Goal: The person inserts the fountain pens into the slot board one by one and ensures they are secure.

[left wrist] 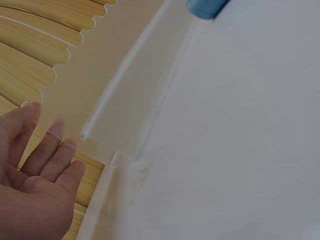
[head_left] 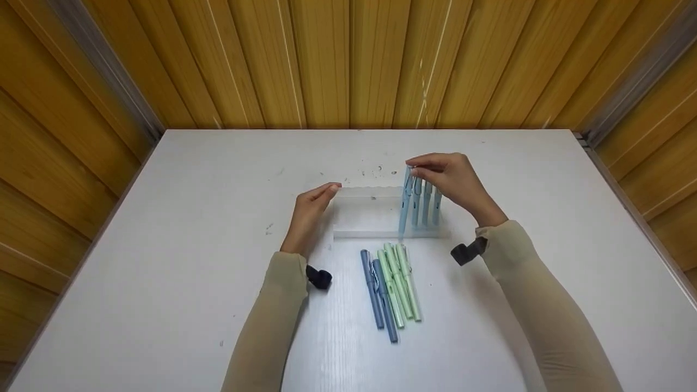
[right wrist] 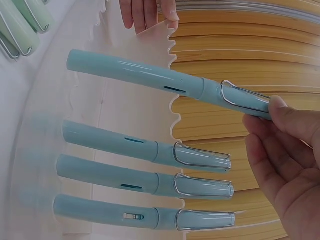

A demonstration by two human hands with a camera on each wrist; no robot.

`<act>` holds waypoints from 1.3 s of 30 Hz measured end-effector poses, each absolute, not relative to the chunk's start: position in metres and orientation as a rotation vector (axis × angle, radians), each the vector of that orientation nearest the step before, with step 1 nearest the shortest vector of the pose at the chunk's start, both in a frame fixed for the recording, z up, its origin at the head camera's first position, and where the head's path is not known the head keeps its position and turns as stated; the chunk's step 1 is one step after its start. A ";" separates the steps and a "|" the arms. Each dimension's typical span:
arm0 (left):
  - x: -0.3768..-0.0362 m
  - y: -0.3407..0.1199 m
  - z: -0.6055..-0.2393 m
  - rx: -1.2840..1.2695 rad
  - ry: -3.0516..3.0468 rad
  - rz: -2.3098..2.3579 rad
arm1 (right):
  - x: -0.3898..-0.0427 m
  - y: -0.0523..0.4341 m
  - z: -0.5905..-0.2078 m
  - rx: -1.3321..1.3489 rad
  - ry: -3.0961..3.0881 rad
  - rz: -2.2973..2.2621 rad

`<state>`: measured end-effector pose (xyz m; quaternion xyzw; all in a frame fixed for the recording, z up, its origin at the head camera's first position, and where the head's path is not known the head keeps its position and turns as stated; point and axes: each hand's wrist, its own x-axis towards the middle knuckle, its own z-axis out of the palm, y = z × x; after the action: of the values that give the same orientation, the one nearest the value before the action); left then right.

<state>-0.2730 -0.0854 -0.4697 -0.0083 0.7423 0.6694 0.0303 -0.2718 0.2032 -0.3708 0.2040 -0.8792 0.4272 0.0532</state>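
A frosted clear pen rack (head_left: 370,213) with a scalloped back stands mid-table. Three light blue pens (head_left: 427,204) lean in its right-hand slots, seen close in the right wrist view (right wrist: 125,175). My right hand (head_left: 416,167) pinches the cap end of a fourth light blue pen (head_left: 405,204), held just left of those three; its barrel (right wrist: 145,75) slants over the rack (right wrist: 130,107) without resting in a slot. My left hand (head_left: 329,189) has straight fingers touching the rack's left end (left wrist: 135,95) and holds nothing.
Two dark blue pens (head_left: 378,294) and three pale green pens (head_left: 400,283) lie side by side on the white table (head_left: 163,245) just in front of the rack. Wooden slat walls (head_left: 348,60) close in the table at the back and sides.
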 end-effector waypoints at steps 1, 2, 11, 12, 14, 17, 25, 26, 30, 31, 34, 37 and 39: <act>-0.273 -0.085 -0.470 -0.027 2.295 2.059 | -0.272 0.203 -0.371 0.616 -2.675 1.288; -0.273 -0.085 -0.470 -0.030 2.302 2.056 | -0.273 0.203 -0.371 0.613 -2.677 1.281; -0.273 -0.085 -0.469 -0.040 2.295 2.069 | -0.278 0.204 -0.371 0.607 -2.683 1.267; -0.273 -0.085 -0.469 -0.040 2.292 2.071 | -0.278 0.205 -0.371 0.609 -2.680 1.264; -0.274 -0.086 -0.469 -0.025 2.283 2.070 | -0.280 0.205 -0.371 0.612 -2.670 1.263; -0.271 -0.087 -0.465 0.011 2.246 2.076 | -0.281 0.206 -0.372 0.623 -2.654 1.266; -0.272 -0.087 -0.469 0.008 2.249 2.075 | -0.282 0.205 -0.372 0.631 -2.651 1.234; -0.272 -0.087 -0.468 0.008 2.254 2.073 | -0.282 0.205 -0.372 0.627 -2.656 1.232; -0.272 -0.086 -0.469 0.003 2.263 2.072 | -0.282 0.204 -0.372 0.607 -2.678 1.221; -0.272 -0.086 -0.469 0.001 2.264 2.071 | -0.282 0.204 -0.372 0.605 -2.683 1.214; -0.273 -0.086 -0.469 -0.003 2.263 2.072 | -0.281 0.203 -0.373 0.605 -2.694 1.191; -0.273 -0.086 -0.469 -0.011 2.264 2.069 | -0.281 0.203 -0.374 0.610 -2.704 1.169; -0.273 -0.086 -0.469 -0.013 2.264 2.068 | -0.280 0.203 -0.374 0.607 -2.711 1.167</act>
<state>-0.2732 -0.0859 -0.4693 -0.0043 0.7377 0.6740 0.0377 -0.2805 0.2028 -0.3743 0.2010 -0.8978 0.3864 0.0641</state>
